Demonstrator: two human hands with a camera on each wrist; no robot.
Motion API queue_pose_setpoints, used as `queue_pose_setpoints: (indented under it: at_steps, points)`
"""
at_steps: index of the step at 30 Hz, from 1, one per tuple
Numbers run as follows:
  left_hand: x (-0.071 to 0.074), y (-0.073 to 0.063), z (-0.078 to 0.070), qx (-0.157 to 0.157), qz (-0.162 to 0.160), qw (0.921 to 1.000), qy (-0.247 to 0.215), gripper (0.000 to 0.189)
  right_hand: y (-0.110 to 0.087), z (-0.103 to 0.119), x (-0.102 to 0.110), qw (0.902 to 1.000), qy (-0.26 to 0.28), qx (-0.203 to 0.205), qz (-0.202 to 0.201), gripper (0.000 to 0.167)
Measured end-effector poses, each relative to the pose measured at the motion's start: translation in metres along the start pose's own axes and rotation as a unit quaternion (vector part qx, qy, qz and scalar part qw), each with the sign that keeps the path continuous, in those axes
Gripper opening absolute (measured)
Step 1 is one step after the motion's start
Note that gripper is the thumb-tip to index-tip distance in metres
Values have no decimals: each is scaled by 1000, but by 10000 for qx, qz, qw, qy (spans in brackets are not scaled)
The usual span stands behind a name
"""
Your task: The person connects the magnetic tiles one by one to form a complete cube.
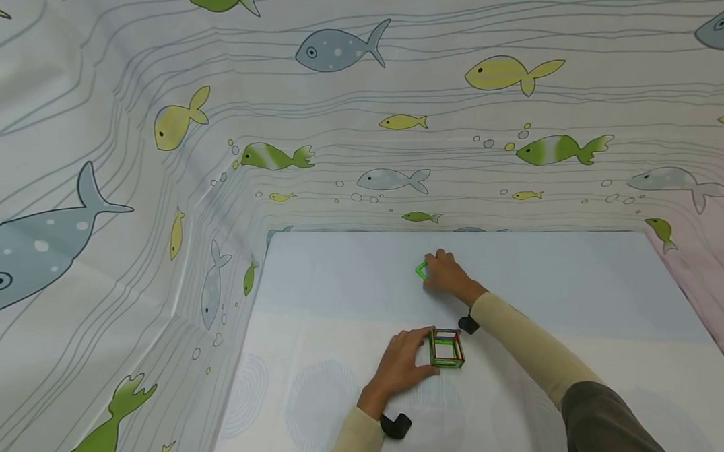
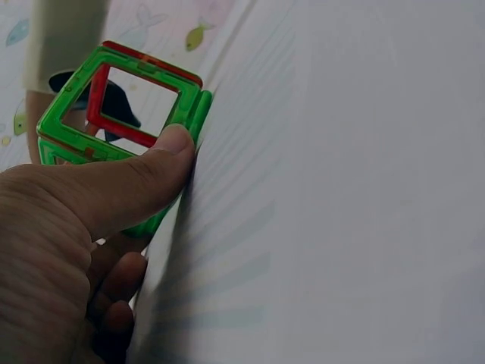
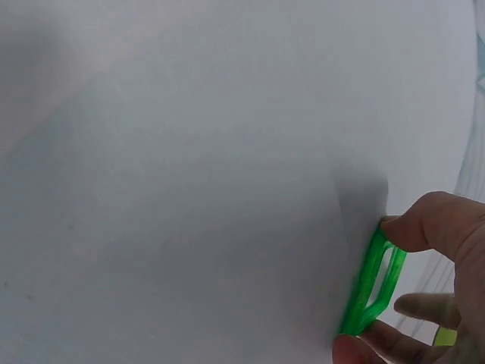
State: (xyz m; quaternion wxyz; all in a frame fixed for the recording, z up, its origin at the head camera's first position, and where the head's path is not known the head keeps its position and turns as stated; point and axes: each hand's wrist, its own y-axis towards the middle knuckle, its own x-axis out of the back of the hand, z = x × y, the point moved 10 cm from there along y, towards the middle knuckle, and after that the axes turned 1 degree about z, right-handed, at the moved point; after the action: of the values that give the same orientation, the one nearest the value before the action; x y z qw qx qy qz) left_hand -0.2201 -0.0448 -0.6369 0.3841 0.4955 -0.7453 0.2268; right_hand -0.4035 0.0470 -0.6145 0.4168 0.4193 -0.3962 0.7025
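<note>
A small box built of red and green magnetic tiles (image 1: 447, 365) stands on the table, and my left hand (image 1: 398, 364) grips it from its left side. In the left wrist view, the thumb presses a green side of this box (image 2: 144, 67), while the other fingers are partly hidden behind it. Farther back on the table, my right hand (image 1: 448, 276) pinches a single green magnetic tile (image 1: 419, 271). The right wrist view shows that green tile (image 3: 362, 288) held by its ends between thumb and fingers, tilted close to the table surface.
The white table (image 1: 339, 267) has pale circle patterns toward its front. Hanging cloth (image 1: 321, 113) printed with fish encloses its left and far sides. A black wrist camera (image 1: 396, 427) sits on the left wrist and another wrist camera (image 1: 468, 324) on the right.
</note>
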Motion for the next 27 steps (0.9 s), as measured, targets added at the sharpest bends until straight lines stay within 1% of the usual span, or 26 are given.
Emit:
queue_pose_setpoints:
  at_steps: [5,12,16,20,27]
  points:
    - [-1,-1,1,14,15,10000,-14,82,-2,1,-1,9999,-89,35,43,66]
    - [1,-1,1,-21,-19,10000,-16,83,-9,0,5,9997,134,179,-81,66]
    - [1,0,-1,-84,-40,10000,11,83,-17,-4,8,9990,203,371,-138,65]
    - [1,1,-1,-74,-53,9999,41,83,-26,-5,14,9973,293,623,-272,63]
    - [0,2,3,-42,-91,9999,-20,83,-46,-6,28,9936,694,736,-492,60]
